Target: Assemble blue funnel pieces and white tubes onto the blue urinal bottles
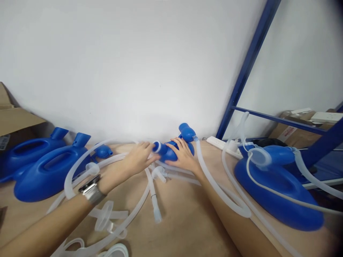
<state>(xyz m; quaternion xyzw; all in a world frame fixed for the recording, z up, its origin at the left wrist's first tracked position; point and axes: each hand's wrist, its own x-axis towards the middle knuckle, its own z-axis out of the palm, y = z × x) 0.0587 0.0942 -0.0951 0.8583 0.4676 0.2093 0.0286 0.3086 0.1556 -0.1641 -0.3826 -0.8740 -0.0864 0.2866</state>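
In the head view, a hollow blue plastic fitting (169,154) with a wide, white-lined mouth lies on its side near the wall. My right hand (184,157) is wrapped over its body. The fingers of my left hand (139,157) are closed at the rim of its mouth, with the thumb below; the palm side is hidden. Just beyond my right hand is a smaller blue bulb-shaped connector (187,132), joined to a clear hose (207,171). Below my hands lie a clear plastic fitting (159,173) and a hose end with a pale tip (157,216).
Two blue handled bottles (50,175) lie left by a cardboard box (18,119); another blue bottle (281,196) lies right, under a hose-fitted blue piece (280,155). Clear flanged parts (104,216) and looping hoses cover the front left. A power strip (223,146) is beside a blue metal frame (248,67).
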